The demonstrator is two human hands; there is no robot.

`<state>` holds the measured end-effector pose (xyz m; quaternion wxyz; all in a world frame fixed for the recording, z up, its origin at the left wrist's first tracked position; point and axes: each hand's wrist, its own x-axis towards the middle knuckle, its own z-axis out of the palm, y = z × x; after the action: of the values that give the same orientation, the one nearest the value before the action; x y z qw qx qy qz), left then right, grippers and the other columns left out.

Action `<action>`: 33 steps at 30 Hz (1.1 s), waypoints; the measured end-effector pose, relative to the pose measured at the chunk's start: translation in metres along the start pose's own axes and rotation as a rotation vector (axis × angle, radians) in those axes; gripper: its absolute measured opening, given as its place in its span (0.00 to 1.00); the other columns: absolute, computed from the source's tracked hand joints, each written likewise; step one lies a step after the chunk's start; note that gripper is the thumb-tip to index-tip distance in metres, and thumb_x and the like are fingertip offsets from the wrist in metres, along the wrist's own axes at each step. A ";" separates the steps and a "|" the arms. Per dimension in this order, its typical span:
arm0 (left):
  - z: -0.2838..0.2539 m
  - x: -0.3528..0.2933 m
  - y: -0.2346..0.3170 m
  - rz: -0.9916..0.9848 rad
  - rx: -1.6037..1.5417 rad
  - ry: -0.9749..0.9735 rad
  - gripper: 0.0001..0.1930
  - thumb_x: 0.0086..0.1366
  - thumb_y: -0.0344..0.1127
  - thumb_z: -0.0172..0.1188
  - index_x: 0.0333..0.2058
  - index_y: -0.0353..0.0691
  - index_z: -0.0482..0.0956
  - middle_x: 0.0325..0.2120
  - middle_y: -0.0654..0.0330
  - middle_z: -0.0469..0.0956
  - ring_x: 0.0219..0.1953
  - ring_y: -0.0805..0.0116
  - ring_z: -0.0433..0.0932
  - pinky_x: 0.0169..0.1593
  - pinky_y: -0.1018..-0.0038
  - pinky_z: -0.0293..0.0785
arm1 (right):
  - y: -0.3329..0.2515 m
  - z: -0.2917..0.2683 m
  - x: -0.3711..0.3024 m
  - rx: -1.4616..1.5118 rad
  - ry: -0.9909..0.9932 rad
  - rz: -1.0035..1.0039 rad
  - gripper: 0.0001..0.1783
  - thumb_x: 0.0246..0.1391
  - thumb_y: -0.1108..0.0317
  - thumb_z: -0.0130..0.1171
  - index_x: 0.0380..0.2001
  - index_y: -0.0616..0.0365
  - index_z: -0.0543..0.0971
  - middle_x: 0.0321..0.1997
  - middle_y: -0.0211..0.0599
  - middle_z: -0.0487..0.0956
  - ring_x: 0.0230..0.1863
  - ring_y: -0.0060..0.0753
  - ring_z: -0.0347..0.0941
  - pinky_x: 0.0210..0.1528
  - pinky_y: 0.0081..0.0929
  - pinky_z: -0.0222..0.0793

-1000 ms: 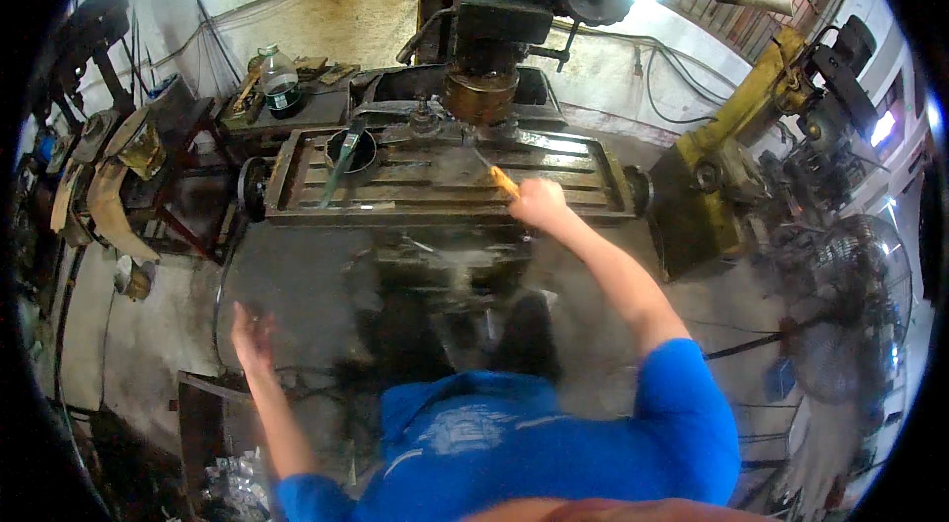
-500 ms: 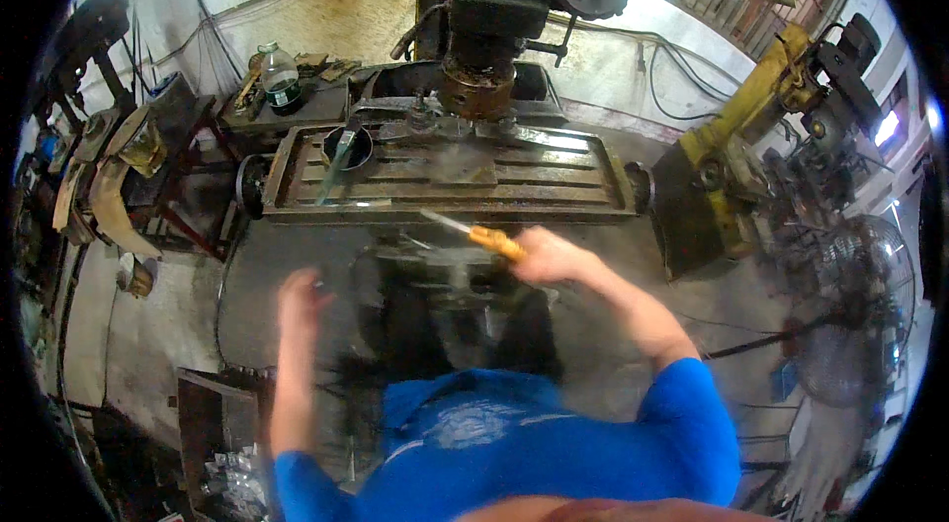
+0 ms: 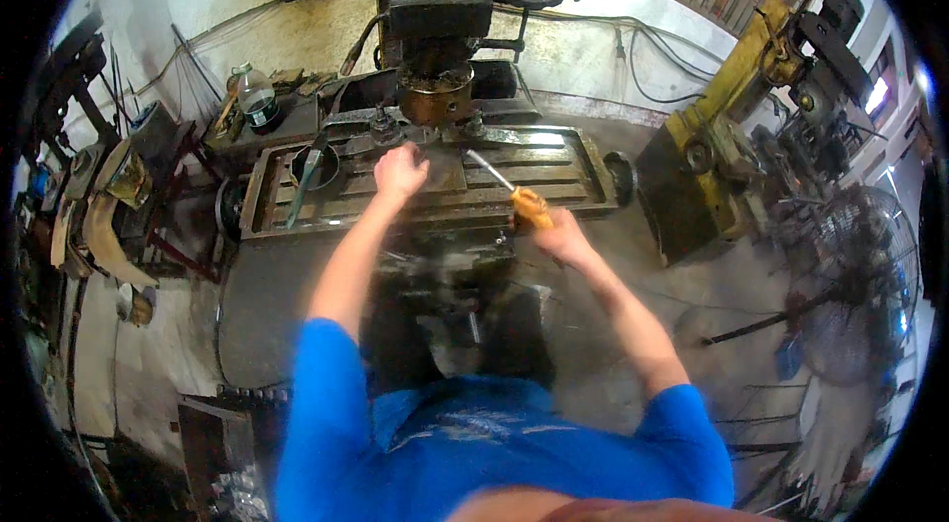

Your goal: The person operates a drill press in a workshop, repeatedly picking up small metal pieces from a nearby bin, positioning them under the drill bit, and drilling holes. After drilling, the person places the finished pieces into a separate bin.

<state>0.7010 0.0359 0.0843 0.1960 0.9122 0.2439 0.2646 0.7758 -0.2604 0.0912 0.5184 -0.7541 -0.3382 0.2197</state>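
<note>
My right hand [image 3: 563, 237] is wrapped round the orange handle of a tool [image 3: 532, 207] with a long, thin metal shaft. Its kind is not clear from here; the shaft slants up and left over the slotted milling machine table [image 3: 554, 188]. My left hand [image 3: 399, 172] reaches over the middle of that table, fingers curled in and slightly blurred. Whatever may be in those fingers is hidden. Above and beyond stands the machine's spindle head [image 3: 435, 97]. A brush [image 3: 308, 176] leans in a round dark container [image 3: 326, 171] on the table's left part.
Behind the table at left, a clear plastic bottle [image 3: 257, 99] stands on a bench. A yellow machine [image 3: 682, 141] rises at the right, with a large fan [image 3: 850, 265] nearer me. A handwheel [image 3: 621, 178] juts from the table's right end. Lower left, a box [image 3: 213, 443] contains metal scraps.
My left hand has moved up and right, from beside the table to over it. My right hand has shifted slightly right, its tool now pointing more steeply upward. The view has also shifted.
</note>
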 end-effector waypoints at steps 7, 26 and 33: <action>-0.001 0.000 -0.007 0.111 0.169 -0.212 0.17 0.46 0.38 0.60 0.38 0.44 0.75 0.33 0.52 0.76 0.37 0.53 0.74 0.41 0.62 0.70 | 0.067 0.029 0.040 0.057 0.117 0.042 0.15 0.29 0.69 0.54 0.25 0.64 0.79 0.20 0.35 0.77 0.25 0.25 0.72 0.29 0.22 0.65; 0.039 0.033 0.001 -0.007 0.107 -0.069 0.17 0.49 0.38 0.60 0.38 0.39 0.74 0.28 0.47 0.76 0.33 0.49 0.75 0.37 0.60 0.71 | 0.004 -0.095 -0.039 -0.354 0.278 -0.025 0.17 0.30 0.72 0.50 0.30 0.65 0.78 0.28 0.38 0.79 0.31 0.26 0.74 0.36 0.25 0.69; 0.049 0.048 -0.025 -0.056 0.001 -0.063 0.23 0.46 0.40 0.62 0.43 0.41 0.74 0.31 0.48 0.77 0.35 0.51 0.75 0.39 0.61 0.71 | -0.230 -0.228 0.049 0.113 0.331 -1.116 0.36 0.39 0.62 0.52 0.54 0.66 0.60 0.57 0.51 0.62 0.58 0.45 0.58 0.63 0.40 0.47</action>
<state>0.7565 0.0716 0.0527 0.2107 0.9129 0.2632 0.2299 0.8995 -0.3146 0.3896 0.6409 -0.4576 -0.5865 -0.1896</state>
